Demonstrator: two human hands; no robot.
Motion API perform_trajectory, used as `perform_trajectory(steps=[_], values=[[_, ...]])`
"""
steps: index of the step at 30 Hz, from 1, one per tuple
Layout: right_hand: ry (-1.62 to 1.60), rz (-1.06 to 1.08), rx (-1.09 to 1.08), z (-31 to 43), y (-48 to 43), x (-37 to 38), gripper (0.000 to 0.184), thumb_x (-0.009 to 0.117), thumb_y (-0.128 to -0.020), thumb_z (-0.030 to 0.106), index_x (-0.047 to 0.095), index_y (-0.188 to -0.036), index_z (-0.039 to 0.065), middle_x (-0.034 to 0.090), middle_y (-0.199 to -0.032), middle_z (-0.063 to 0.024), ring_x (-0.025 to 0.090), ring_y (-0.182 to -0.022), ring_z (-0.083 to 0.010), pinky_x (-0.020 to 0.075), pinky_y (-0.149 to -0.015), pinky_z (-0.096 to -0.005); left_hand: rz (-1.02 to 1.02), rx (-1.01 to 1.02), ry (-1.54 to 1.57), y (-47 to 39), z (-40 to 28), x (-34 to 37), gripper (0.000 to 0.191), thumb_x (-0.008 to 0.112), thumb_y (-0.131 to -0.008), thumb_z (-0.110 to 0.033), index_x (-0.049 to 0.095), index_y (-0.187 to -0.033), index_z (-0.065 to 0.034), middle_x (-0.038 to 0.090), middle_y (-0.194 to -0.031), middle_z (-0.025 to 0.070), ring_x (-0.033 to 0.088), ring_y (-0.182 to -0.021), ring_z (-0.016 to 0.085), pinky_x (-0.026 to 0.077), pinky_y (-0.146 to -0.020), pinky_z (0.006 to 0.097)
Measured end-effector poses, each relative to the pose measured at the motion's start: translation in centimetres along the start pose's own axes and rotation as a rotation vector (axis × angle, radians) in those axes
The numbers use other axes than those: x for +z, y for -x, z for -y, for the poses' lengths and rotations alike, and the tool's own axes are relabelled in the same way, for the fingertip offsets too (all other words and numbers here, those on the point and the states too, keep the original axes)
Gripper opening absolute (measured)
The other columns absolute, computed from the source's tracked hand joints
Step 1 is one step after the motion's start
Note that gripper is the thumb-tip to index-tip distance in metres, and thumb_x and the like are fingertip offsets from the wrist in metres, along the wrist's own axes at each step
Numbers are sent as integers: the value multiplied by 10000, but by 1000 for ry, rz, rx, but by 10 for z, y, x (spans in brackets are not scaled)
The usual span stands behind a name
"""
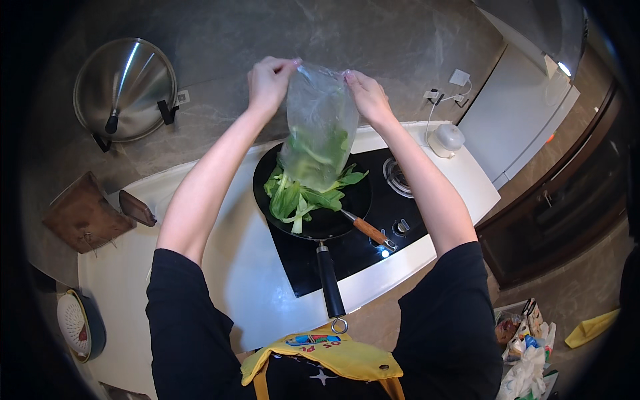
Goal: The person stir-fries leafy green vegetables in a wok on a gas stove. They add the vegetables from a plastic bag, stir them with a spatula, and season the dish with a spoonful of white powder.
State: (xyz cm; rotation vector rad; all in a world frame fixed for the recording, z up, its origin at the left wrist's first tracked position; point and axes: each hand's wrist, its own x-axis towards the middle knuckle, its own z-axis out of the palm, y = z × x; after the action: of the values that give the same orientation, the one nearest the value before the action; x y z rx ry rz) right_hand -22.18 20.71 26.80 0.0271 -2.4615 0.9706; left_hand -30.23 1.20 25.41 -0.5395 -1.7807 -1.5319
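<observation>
My left hand [270, 85] pinches one upper corner of a clear plastic bag [320, 105], and my right hand [369, 95] grips the opposite corner. The bag hangs upside down over a black frying pan [357, 200], its mouth low among the leaves. Green leafy vegetables [300, 200], with pale stems, lie in the pan's left and middle part, and more green shows through the bag's lower half. A utensil with a wooden handle [369, 230] rests in the pan, its head hidden. The pan's black handle [330, 280] points towards me.
The pan sits on a black glass gas hob [305, 275] with a second burner [397, 177] to its right. A steel lid [125, 90] hangs on the wall. Wooden cutting boards [90, 215], a colander in a bowl [80, 325] and a small white appliance [446, 140] stand along the counter.
</observation>
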Motion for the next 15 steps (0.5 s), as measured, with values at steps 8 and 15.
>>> perform_trajectory(steps=[8,15], values=[[47,-360,-254,2,0,-10,334,382,-935,288,631,-1076,117,586,-1078,-128,518,-1051,-277,348,-902,-395,111,3,-60,2,-5,-3,261,672,-804,-246,690,-889,0,653,-824,71,580,-759,120,439,-685,260],[-176,-279,-159,5,-1,-14,288,426,-926,206,626,-1003,14,656,-898,-95,592,-814,-186,444,-756,-293,99,12,-61,3,-12,3,250,679,-795,-257,692,-884,-24,650,-827,79,587,-757,141,438,-685,258]])
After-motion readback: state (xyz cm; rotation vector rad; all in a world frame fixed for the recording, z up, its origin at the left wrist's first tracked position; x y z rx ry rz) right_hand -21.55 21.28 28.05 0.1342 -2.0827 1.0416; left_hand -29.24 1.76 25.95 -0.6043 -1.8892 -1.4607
